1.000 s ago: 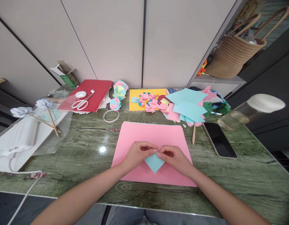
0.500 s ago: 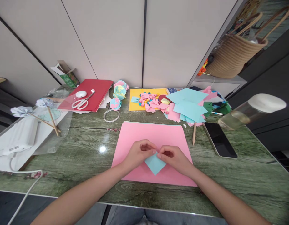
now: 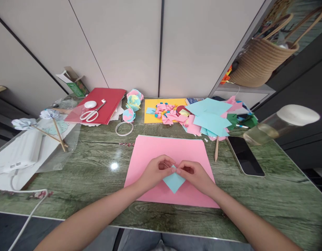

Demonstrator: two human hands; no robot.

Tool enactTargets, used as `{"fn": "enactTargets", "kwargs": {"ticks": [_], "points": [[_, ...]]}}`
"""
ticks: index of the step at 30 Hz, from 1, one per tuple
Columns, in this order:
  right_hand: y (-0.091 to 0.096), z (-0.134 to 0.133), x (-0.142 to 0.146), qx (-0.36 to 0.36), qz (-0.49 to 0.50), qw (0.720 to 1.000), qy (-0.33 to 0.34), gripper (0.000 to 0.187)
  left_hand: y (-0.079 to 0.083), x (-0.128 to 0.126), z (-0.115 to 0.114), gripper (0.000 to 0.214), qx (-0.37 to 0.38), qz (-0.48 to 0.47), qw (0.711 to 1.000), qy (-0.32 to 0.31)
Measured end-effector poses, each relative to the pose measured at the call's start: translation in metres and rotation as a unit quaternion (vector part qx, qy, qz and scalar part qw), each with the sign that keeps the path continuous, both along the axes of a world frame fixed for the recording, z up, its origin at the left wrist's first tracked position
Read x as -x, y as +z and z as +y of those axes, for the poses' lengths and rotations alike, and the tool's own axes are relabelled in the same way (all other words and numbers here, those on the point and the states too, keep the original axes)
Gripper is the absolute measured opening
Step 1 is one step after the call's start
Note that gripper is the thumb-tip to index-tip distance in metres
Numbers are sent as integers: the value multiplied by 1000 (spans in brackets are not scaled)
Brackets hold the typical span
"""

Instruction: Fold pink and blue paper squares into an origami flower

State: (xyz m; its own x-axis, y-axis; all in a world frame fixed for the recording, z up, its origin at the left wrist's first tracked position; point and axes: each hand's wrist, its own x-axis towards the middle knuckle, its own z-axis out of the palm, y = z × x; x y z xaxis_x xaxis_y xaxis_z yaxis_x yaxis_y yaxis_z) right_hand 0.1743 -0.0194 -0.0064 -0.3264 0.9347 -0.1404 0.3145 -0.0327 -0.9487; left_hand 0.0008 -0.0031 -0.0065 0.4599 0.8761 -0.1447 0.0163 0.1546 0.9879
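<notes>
A small light blue piece of paper [image 3: 174, 182] sits between my hands, one corner pointing down toward me. My left hand [image 3: 159, 169] pinches its upper left edge between thumb and fingers. On the other side, my right hand [image 3: 193, 174] pinches it near the top corner, the two thumbs almost meeting there. The fingertips behind the paper are partly hidden. Under both hands lies a stack of pink paper sheets [image 3: 150, 150] on the green table [image 3: 98, 188].
Behind the pink stack are a yellow sheet [image 3: 149, 118] with small colourful pieces and light blue paper sheets [image 3: 212, 122]. A phone [image 3: 245, 155] and a bottle [image 3: 276, 127] stand right. Scissors [image 3: 92, 113] rest on a red folder [image 3: 108, 104]; a white cable [image 3: 32, 212] runs left.
The blue paper has shifted slightly up and to the right with my hands. My thumbs have come closer together at its top corner.
</notes>
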Motion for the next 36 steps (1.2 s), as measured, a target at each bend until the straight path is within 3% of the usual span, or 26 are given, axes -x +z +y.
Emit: {"fn": "enactTargets", "kwargs": {"ticks": [7,16,22,30,36], "points": [[5,0,0,-11,13,1000,2,23,2,1,2,25,43,-7,999,12],[5,-3,3,-16,14,1000,-11,16,0,-4,-3,23,13,25,1000,-13],[-1,3,-1,8,51,997,-50,17,2,-2,-1,24,34,31,998,-35],[-3,7,-2,51,74,996,4,24,7,-3,-1,27,52,29,998,-20],[-4,7,-2,72,72,994,-26,27,8,-2,0,22,63,-16,998,-20]]}}
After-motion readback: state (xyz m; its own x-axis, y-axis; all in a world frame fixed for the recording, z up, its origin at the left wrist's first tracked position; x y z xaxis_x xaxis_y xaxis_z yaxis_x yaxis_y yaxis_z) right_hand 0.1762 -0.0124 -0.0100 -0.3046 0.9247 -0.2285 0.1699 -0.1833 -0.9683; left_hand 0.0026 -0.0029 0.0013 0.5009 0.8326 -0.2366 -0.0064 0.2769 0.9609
